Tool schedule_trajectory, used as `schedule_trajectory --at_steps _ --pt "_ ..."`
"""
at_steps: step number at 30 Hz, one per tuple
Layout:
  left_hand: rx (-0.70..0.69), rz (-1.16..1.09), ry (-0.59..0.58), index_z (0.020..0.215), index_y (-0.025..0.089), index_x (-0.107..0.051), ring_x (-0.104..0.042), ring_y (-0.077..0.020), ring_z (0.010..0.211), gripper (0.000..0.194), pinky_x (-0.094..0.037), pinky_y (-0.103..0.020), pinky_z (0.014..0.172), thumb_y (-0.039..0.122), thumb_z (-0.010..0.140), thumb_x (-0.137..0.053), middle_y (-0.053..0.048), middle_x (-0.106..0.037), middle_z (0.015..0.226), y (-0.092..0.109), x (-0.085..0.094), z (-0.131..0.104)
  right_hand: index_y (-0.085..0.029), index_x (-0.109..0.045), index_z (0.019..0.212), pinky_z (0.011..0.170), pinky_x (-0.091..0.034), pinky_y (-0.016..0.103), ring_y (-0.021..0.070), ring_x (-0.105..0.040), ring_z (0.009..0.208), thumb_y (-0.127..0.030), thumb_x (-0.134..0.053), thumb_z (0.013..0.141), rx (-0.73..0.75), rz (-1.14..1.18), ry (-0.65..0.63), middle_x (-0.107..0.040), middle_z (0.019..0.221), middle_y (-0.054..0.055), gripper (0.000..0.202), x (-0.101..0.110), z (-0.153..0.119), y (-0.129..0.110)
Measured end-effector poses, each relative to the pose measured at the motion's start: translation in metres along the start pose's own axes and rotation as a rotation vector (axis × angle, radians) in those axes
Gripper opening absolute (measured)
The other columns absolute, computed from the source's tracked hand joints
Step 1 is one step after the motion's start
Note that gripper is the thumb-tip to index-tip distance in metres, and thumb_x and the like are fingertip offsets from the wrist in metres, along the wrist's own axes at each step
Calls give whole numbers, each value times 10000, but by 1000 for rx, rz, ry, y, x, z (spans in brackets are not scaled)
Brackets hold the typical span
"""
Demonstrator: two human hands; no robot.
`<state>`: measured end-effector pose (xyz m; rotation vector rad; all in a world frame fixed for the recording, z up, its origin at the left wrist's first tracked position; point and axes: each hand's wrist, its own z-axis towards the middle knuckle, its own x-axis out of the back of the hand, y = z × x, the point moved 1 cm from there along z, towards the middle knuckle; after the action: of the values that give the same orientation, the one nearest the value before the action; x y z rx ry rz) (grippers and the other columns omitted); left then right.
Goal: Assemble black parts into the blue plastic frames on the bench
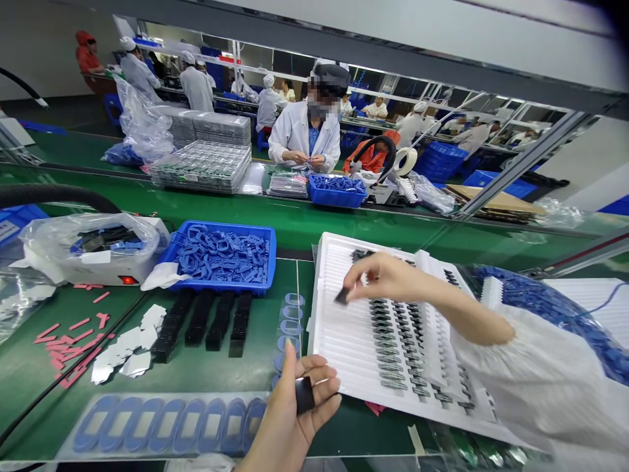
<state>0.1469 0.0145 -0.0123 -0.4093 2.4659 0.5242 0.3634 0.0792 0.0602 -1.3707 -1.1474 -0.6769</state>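
Note:
My left hand [297,410] is palm up near the table's front, its fingers curled around a small glossy black square piece [304,396]. Over the left part of the white slotted tray [339,328], my right hand [386,278] pinches another small dark piece [341,296] between thumb and fingertips. Rows of dark thin parts [388,347] stand in the tray's slots, right of the pinched piece. Stacks of black square pieces [196,321] lie in several columns on the green table, left of my hands.
A blue bin [270,262] holds many blue plastic frames. Blue oval pieces on a clear sheet [164,426] lie along the front edge. White squares [130,347] and pink strips [73,347] are scattered at left. A co-worker [309,131] sits across the bench; an overhead beam spans the top.

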Motion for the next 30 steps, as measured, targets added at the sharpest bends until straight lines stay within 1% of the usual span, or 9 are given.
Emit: schedule_trajectory --at_steps 3,6,8,10,12,13,17,22,30 --pt "20 34 -7 862 96 -605 -677 -147 696 402 -563 -208 602 484 847 -500 -85 -679 770 -3 -14 -3 -202 -709 811 600 -418 193 109 -579 680 -298 -707 732 252 211 -251 -682 753 -18 124 -18 -19 -55" --pt "35 53 -68 832 109 -599 -620 -98 556 404 -559 -208 569 496 848 -486 -40 -635 648 -8 -17 -3 -201 -699 819 614 -407 219 132 -578 708 -291 -713 723 268 153 -268 -669 751 -9 133 -37 -22 -74" --pt "17 68 -104 831 122 -600 -512 -52 450 372 -542 -192 524 482 842 -507 16 -566 562 -9 -14 -1 -221 -685 901 648 -427 222 145 -594 781 -342 -721 709 235 111 -192 -677 878 -10 231 -40 -15 -60" --pt "-8 93 -134 881 128 -608 -431 -37 416 356 -523 -181 498 473 828 -539 46 -513 520 -9 -10 0 -232 -666 959 684 -446 221 146 -602 828 -363 -674 755 142 63 -46 -670 985 -9 243 -34 -2 -28" --pt "-25 122 -164 1000 136 -604 -405 -39 407 390 -519 -190 498 480 829 -536 54 -504 506 -8 -7 0 -173 -656 955 702 -444 265 175 -606 827 -283 -552 850 -51 -59 142 -672 984 53 184 -24 12 16" --pt "-34 135 -178 1069 144 -587 -406 -42 404 417 -521 -197 502 484 837 -519 53 -511 504 -8 -6 0 -200 -660 932 694 -443 261 171 -610 821 -264 -572 831 -237 -235 243 -675 979 25 148 -20 18 39" --pt "-33 165 -222 1127 138 -558 -501 -64 427 487 -528 -204 506 525 859 -431 24 -572 539 -7 -6 -2 -182 -666 877 660 -436 283 230 -605 892 -240 -633 770 -399 -376 287 -678 954 57 126 -18 34 101" --pt "59 110 -197 846 127 -587 -590 -87 472 479 -521 -188 482 555 865 -372 6 -602 549 -6 -8 -3 -198 -658 880 653 -421 258 200 -603 885 -263 -632 772 -394 -438 246 -675 937 31 128 -29 43 121" --pt "73 61 -125 888 121 -579 -694 -160 700 409 -532 -185 450 513 849 -467 -47 -689 724 0 -9 -6 -207 -696 807 573 -366 247 215 -585 895 -252 -621 757 -332 -504 191 -679 871 49 102 -26 53 123"
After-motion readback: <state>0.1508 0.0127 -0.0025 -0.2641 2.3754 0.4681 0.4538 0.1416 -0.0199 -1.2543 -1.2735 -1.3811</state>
